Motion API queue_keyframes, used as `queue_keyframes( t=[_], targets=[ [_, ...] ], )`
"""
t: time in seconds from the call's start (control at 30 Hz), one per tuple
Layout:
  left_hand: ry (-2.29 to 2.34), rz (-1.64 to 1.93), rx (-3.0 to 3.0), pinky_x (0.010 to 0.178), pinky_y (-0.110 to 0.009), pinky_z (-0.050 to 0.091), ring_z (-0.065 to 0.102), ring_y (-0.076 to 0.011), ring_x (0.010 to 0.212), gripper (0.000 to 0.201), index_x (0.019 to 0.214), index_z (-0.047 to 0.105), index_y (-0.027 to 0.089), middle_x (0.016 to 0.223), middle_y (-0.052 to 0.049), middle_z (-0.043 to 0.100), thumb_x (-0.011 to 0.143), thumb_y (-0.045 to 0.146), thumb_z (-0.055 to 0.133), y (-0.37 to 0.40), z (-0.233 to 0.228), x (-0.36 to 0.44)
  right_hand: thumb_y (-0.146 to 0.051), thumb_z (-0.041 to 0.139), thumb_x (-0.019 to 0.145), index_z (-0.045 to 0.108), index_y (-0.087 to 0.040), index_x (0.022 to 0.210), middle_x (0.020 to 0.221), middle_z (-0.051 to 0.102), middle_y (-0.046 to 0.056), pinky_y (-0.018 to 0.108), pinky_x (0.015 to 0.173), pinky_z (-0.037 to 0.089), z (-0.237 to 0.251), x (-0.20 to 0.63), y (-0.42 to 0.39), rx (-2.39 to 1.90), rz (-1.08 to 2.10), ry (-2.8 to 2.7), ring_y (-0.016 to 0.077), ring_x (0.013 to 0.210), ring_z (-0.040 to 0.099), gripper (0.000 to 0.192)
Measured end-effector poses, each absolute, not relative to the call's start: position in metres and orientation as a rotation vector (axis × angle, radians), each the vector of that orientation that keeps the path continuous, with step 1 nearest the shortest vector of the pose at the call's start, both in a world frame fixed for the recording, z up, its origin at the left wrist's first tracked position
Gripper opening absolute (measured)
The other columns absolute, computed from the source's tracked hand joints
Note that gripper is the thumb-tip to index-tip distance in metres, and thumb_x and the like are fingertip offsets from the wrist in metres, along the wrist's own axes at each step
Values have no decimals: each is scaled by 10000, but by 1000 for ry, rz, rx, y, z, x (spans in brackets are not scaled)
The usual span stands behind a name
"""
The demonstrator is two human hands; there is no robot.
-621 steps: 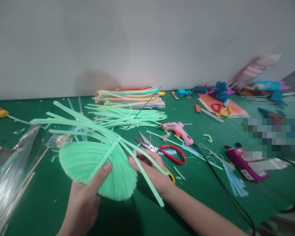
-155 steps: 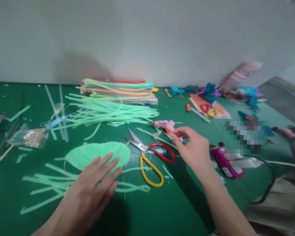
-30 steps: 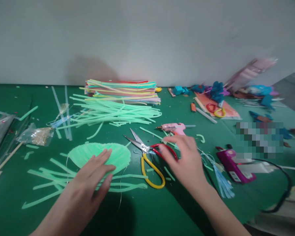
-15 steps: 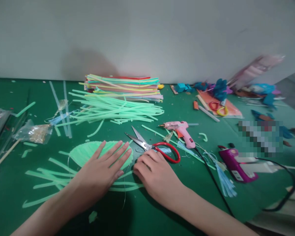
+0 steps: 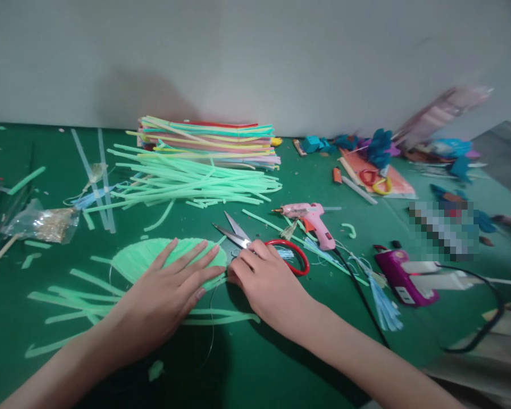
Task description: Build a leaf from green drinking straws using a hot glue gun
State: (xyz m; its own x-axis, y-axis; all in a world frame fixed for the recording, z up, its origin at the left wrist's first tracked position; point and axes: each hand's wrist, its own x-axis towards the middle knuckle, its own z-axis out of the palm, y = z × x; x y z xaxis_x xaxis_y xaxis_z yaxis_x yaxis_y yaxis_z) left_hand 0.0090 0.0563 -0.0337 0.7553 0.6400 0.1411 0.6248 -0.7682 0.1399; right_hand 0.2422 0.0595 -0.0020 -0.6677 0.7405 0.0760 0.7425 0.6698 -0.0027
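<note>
A light-green leaf-like shape (image 5: 132,260) of fuzzy pipe cleaners lies on the green table. My left hand (image 5: 168,292) rests flat over it, fingers spread. At the leaf's right end, my right hand (image 5: 269,284) has its fingers curled together; what the fingertips hold is hidden. Behind that hand lie red-handled scissors (image 5: 237,238), blades apart. Several loose green pipe cleaners (image 5: 79,294) stick out to the left beneath my left forearm, and others run toward my right wrist. A thin wire (image 5: 212,324) curves down between my hands.
Green pipe cleaners (image 5: 196,184) lie before a multicoloured bundle (image 5: 213,142) near the wall. To the right are a pink glue gun (image 5: 315,221) with a black cord, a blue tassel (image 5: 383,304) and a magenta device (image 5: 398,278). A plastic bag (image 5: 46,221) lies left.
My right hand has moved slightly up and left, to the leaf's right end, covering more of the scissors. My left hand stays flat on the leaf. The view has shifted slightly.
</note>
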Motion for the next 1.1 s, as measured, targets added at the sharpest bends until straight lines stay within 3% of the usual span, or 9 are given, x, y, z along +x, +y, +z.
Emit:
queue_keyframes(
  t=[0.13, 0.23, 0.53, 0.83, 1.1],
  targets=[
    [1015, 272, 2853, 1208, -551, 77, 255, -234, 1475, 543, 1440, 436, 325, 1562, -19, 391, 934, 127, 447, 55, -33, 8, -81, 485, 917, 618, -138, 880, 884, 620, 101, 366, 713, 335, 0, 242, 63, -1230, 0, -2850, 228, 823, 438, 149],
    [1007, 322, 2801, 1201, -578, 114, 271, -252, 1467, 528, 1361, 529, 339, 1523, -12, 455, 903, 82, 468, 52, -32, 7, -70, 475, 911, 619, -145, 864, 884, 623, 108, 361, 718, 337, 0, 242, 64, -1222, 36, -2880, 218, 799, 436, 169],
    [872, 262, 2837, 1179, -675, 80, 155, -335, 1489, 414, 1292, 600, 322, 1539, 14, 424, 911, 187, 509, 48, -18, 5, -147, 472, 960, 621, -142, 870, 844, 619, 105, 364, 727, 350, 0, 241, 68, -1215, 19, -2891, 225, 795, 459, 174],
    [913, 260, 2843, 1197, -645, 16, 144, -339, 1495, 343, 1230, 632, 308, 1551, 56, 402, 929, 230, 488, 45, -25, 7, -100, 469, 929, 599, -141, 887, 876, 625, 112, 378, 747, 384, 4, 239, 69, -1223, 42, -2954, 247, 849, 489, 142],
    [902, 310, 2832, 1199, -631, 3, 182, -338, 1487, 323, 1230, 631, 311, 1508, 39, 475, 930, 275, 516, 45, -24, 7, -81, 489, 915, 588, -130, 897, 873, 627, 110, 368, 717, 400, 12, 236, 71, -1181, -2, -2986, 255, 856, 512, 112]
  ],
)
